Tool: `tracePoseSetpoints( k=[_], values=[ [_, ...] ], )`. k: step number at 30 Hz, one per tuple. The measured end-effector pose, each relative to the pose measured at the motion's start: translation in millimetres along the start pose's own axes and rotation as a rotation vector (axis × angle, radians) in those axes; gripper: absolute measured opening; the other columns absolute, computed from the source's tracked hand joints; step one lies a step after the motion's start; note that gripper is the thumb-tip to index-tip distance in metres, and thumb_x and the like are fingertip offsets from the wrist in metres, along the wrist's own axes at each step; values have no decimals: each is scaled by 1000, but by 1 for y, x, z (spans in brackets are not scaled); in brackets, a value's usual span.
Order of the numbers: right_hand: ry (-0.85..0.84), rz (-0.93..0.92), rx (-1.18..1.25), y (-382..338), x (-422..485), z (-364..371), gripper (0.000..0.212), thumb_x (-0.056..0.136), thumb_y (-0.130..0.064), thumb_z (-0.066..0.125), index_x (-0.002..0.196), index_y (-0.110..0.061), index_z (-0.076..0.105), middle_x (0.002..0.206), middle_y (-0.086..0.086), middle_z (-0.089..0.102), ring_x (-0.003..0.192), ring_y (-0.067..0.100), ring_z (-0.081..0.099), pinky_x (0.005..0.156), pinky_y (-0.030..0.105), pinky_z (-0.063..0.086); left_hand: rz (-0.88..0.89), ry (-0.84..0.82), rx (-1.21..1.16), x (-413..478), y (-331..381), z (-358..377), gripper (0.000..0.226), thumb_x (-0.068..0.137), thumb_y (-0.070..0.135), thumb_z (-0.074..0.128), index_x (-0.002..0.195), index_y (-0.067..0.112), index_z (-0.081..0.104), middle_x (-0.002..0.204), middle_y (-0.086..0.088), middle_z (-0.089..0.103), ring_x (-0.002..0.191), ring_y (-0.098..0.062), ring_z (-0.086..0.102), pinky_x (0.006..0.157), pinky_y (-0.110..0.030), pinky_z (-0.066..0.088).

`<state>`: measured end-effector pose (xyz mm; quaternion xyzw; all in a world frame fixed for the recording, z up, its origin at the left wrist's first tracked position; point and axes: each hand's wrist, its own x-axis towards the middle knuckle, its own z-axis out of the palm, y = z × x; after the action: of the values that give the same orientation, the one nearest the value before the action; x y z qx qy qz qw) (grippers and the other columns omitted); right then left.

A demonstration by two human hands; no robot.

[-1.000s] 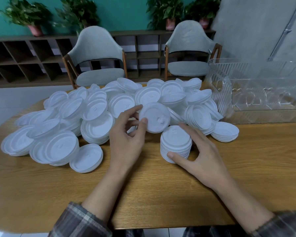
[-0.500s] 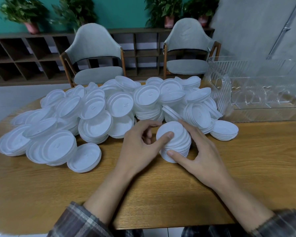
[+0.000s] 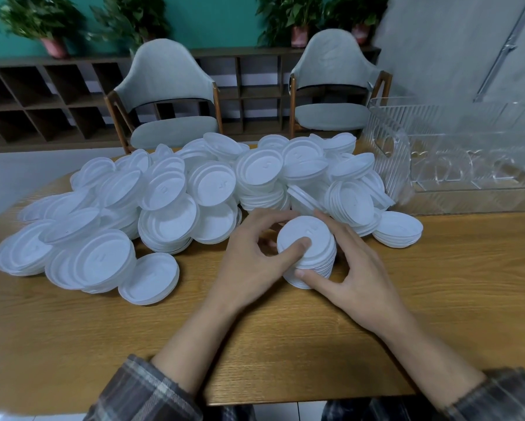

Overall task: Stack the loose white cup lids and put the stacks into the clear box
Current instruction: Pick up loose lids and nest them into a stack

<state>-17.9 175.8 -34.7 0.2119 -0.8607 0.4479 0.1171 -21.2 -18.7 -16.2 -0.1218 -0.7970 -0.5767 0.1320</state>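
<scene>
Left hand: the left hand (image 3: 249,262) curls round the stack of round white plastic cup lids (image 3: 317,235), thumb lying on the top lid, fingers hooked over the far rim.
Right hand: the right hand (image 3: 356,281) grips the same stack from the opposite side, thumb against the lowest lids on the near side, fingers wrapped round the far right edge.
Stack: it stands upright on the oval wooden table (image 3: 255,344), enclosed between the two hands.
Loose lids: a wide heap of loose white plastic lids (image 3: 176,205) lies just beyond the left hand's knuckles and spreads away to that hand's left; some lie flat, some tilt, several nest in short piles.
Single lid: one flat white lid (image 3: 148,279) lies left of the left hand, at the heap's near edge.
Small pile: a low pile of white lids (image 3: 399,230) lies beyond the right hand, slightly to its right, apart from it.
Clear box: the clear ribbed plastic box (image 3: 455,159) stands on the table well beyond the right hand and to its right, just beside the heap's right end.
Sleeves: plaid sleeves (image 3: 145,393) cover both forearms below the wrists.
Background: two grey padded chairs (image 3: 170,95) stand past the table.
</scene>
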Motion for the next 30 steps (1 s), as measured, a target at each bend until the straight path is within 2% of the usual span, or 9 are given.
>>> tracePoseSetpoints(
  k=[3,6,8,11,15,20,25,30],
  values=[
    [-9,-5,-6,1,0,0,81,82,-44,84,152,-33,46,142,-23,53,135,-9,45,104,3,31,-10,-125,-8,1,-1,-5,54,84,32,75,137,30,66,136,19,65,130,-4,58,108,-32,48],
    [-15,-9,5,1,0,-1,80,82,-50,79,153,-34,45,143,-24,53,137,-8,45,105,4,31,-35,-225,-29,1,-2,-9,69,80,19,72,147,26,58,144,15,63,137,-5,55,118,-41,43],
    [-14,-3,5,1,0,-1,83,81,-52,79,154,-35,43,145,-25,51,139,-7,43,107,4,31,-34,-194,-25,1,-2,-9,68,79,18,78,145,28,60,140,17,65,134,-3,58,117,-40,45],
    [-6,13,10,1,0,-1,88,81,-51,82,157,-36,39,147,-32,46,139,-15,37,106,1,27,-27,-113,-10,2,-2,-7,67,76,30,92,137,33,65,134,15,67,129,-6,60,112,-40,48],
    [-3,14,20,2,0,0,94,77,-55,81,158,-36,37,143,-40,42,136,-20,36,104,-1,26,15,-58,52,1,0,1,66,68,37,98,128,34,69,122,14,65,122,-6,61,101,-25,51],
    [-20,14,1,3,-1,0,90,81,-45,85,158,-34,40,145,-29,49,136,-16,39,104,1,29,47,6,88,1,-2,5,61,65,45,97,118,36,68,117,15,64,118,-5,62,93,-17,50],
    [-22,0,-16,2,0,0,85,83,-39,86,156,-32,44,141,-32,49,132,-19,41,101,0,29,33,5,75,2,-3,4,58,66,44,97,115,36,69,116,16,66,116,-5,64,93,-18,52],
    [-22,-8,-6,0,0,1,86,80,-52,81,155,-36,42,142,-33,49,134,-16,42,104,1,29,64,13,90,1,-2,-1,51,71,39,95,117,33,73,114,15,69,115,-8,66,93,-23,54]
  ],
)
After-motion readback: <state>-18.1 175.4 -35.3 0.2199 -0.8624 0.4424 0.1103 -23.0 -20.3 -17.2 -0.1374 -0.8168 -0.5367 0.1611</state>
